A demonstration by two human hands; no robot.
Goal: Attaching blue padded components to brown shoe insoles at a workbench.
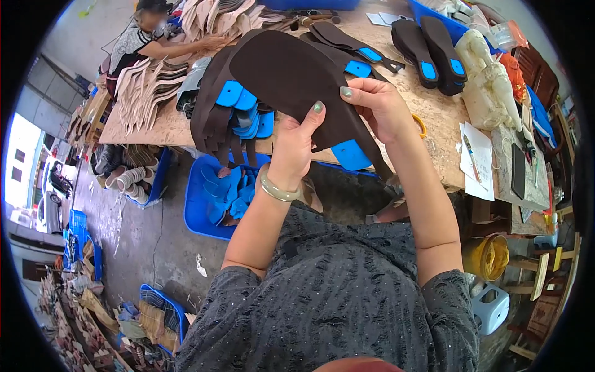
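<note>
The left hand (291,149) has its thumb pressed flat on the dark brown insole sheet (282,71), its other fingers mostly hidden beneath, so the grip reads as closed on the lower edge. The right hand (381,108) pinches the opposite edge, a nail showing on top. The sheet hangs between the two, near the centre of the frame, its long axis slanting from the broad rounded end at upper left down to the blue patch (351,155) at lower right. That broad end lies beyond the fingers, away from the wearer; the patched end drops below the right hand, which seems the nearer one to it.

Just left of the sheet, a pile of brown strips with blue tabs (207,115) overhangs the workbench (437,121). Farther out, stacked dark soles (412,49) lie toward the upper right, and a co-worker (139,53) reaches across at upper left.
</note>
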